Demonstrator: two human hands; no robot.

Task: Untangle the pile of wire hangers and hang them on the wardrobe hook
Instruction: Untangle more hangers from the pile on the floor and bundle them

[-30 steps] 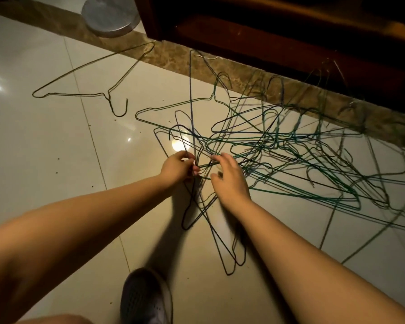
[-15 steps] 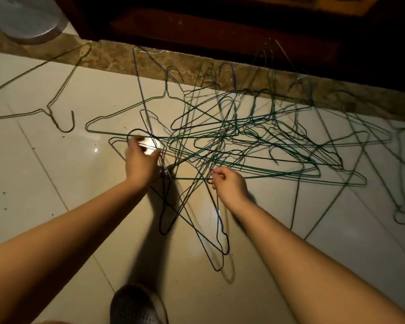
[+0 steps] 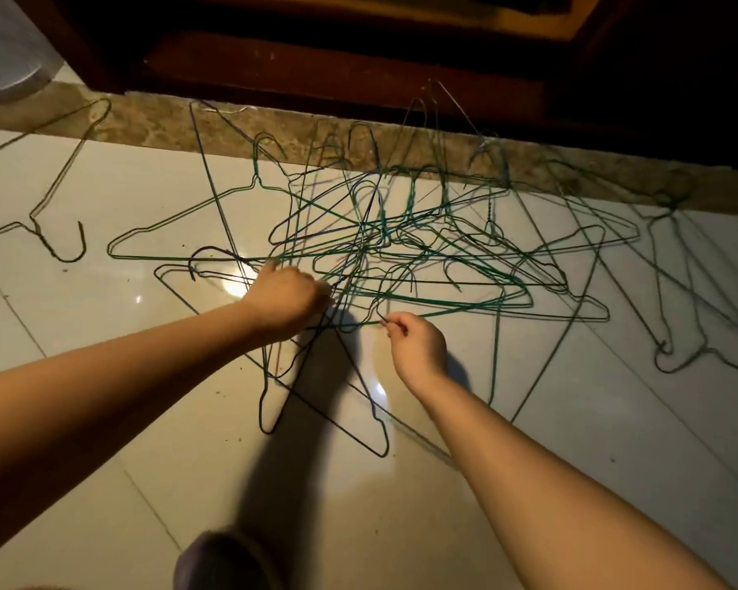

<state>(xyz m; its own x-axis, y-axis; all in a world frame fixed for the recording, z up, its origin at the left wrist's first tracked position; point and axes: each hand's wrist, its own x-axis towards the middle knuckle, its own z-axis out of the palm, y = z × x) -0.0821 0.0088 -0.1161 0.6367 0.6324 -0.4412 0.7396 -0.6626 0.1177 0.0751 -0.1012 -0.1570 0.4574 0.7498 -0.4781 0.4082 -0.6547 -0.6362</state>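
Hands meet at the near edge of a pile of wire hangers (image 3: 401, 249) sprawled on a tiled floor (image 3: 60, 300) against the stone sill (image 3: 154, 121) of a dark wardrobe (image 3: 316, 66), whose hook is out of view. The right hand (image 3: 418, 347) pinches a green hanger (image 3: 444, 312) between thumb and fingertips. The left hand (image 3: 288, 298) lies on the wires just beside it, fingers buried in the knot, so its grasp cannot be read. The green wire looks best drawn slowly toward the body while the left pins the rest, with an eye on hooks that may catch. Open tile lies near and to the left, where a single hanger (image 3: 43, 236) rests apart. The sill closes off the far side, and a shoe (image 3: 222, 559) stands close below.
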